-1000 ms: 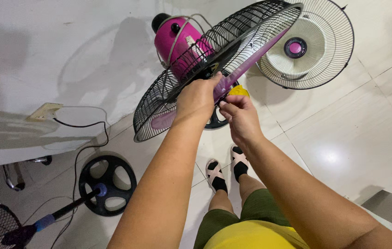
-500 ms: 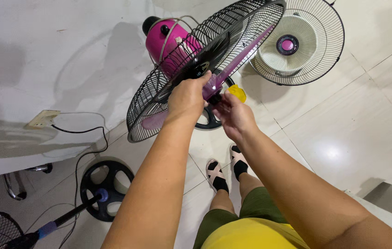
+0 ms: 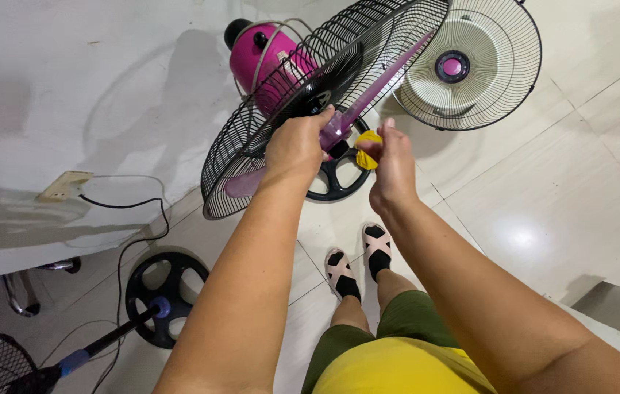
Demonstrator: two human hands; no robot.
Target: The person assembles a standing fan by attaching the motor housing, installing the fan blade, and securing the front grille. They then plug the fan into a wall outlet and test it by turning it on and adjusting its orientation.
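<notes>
My left hand point(image 3: 297, 146) grips the hub of the translucent purple fan blade point(image 3: 368, 91), which sits in the black wire rear guard point(image 3: 280, 95) of a fan with a magenta motor housing point(image 3: 262, 58). My right hand point(image 3: 391, 169) is just right of the hub, fingers closed on a small yellow piece point(image 3: 368, 157). Below the hub lies the fan's black round base point(image 3: 335, 179). The blade's far side is hidden behind the guard wires.
A detached front grille point(image 3: 470, 66) with a pale centre and magenta cap leans on the tiled floor at the upper right. A second black fan base point(image 3: 167, 295) with a pole, a wall socket point(image 3: 65, 186) with a black cord, and my sandalled feet point(image 3: 357, 263) are below.
My right hand has drawn back from the hub and lifted, now holding the yellow piece. My left hand stays on the blade hub. The view has shifted slightly.
</notes>
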